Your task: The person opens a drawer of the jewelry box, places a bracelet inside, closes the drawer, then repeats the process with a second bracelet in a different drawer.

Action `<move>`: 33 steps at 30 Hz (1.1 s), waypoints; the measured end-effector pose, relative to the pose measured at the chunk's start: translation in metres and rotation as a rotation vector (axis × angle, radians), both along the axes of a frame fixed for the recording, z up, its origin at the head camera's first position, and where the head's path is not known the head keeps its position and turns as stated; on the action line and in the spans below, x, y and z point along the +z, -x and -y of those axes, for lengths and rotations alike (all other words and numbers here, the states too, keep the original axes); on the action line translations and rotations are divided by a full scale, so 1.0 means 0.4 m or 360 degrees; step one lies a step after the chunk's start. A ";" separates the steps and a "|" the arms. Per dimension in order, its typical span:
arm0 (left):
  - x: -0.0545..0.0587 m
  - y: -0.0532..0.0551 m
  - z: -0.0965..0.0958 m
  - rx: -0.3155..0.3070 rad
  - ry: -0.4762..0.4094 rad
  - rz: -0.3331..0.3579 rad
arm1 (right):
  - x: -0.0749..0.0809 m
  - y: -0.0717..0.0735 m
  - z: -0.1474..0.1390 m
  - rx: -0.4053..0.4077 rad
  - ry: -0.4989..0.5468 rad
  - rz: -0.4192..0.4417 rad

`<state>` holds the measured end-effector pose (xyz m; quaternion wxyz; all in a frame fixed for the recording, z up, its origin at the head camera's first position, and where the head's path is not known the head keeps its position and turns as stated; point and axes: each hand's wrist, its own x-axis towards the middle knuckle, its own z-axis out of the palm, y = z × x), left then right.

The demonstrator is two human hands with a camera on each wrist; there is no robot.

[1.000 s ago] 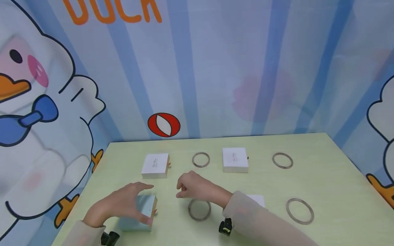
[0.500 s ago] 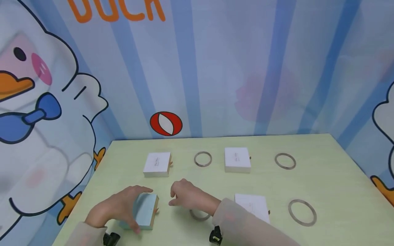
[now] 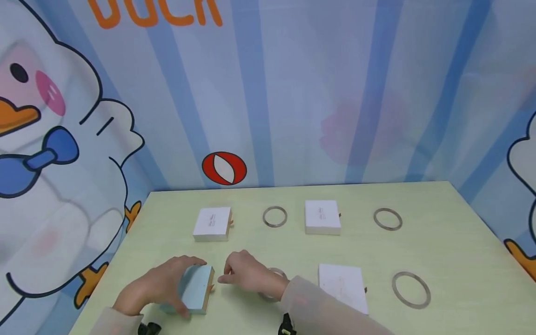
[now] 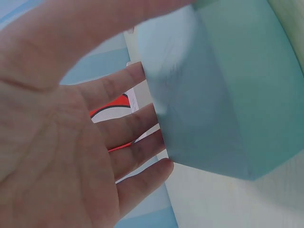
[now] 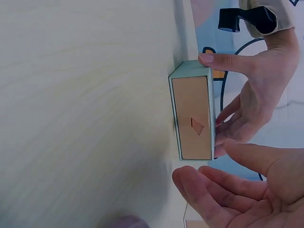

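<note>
A light-blue drawer box (image 3: 197,288) sits at the front left, its tan end and small ribbon tab (image 5: 197,126) facing right. My left hand (image 3: 155,284) holds it from the left, thumb on the near side and fingers along the far side. In the left wrist view, the fingertips meet the edge of the box (image 4: 199,95). My right hand (image 3: 247,272) hovers just right of the tab with bent fingers. Between its thumb and fingers is a gap with nothing in it. A grey bangle-like ring (image 3: 278,270) lies partly hidden under the right wrist.
White boxes stand at the back left (image 3: 212,224), back middle (image 3: 322,217) and front right (image 3: 343,286). More grey rings lie at the back middle (image 3: 264,217), back right (image 3: 375,215) and front right (image 3: 393,284). A printed backdrop (image 3: 293,93) rises behind the table.
My right hand has moved left and nearer to me, toward the ribbon tab. The left hand has settled from hovering over the blue box to holding its sides.
</note>
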<state>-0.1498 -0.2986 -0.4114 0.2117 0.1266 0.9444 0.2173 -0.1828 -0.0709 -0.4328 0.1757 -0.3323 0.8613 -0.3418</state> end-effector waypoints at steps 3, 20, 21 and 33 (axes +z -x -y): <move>-0.002 -0.002 0.002 0.0003 -0.0019 0.0016 | -0.009 0.000 0.005 -0.0001 0.0102 0.0117; -0.010 0.008 0.012 -0.0056 -0.0075 0.0026 | -0.015 -0.008 0.028 -0.0057 0.0260 0.0374; -0.009 0.009 0.013 -0.0058 -0.0080 0.0026 | -0.016 -0.007 0.029 -0.0061 0.0267 0.0383; -0.010 0.002 0.015 -0.0061 -0.0100 0.0000 | -0.033 -0.008 0.041 -0.0038 0.0309 0.0403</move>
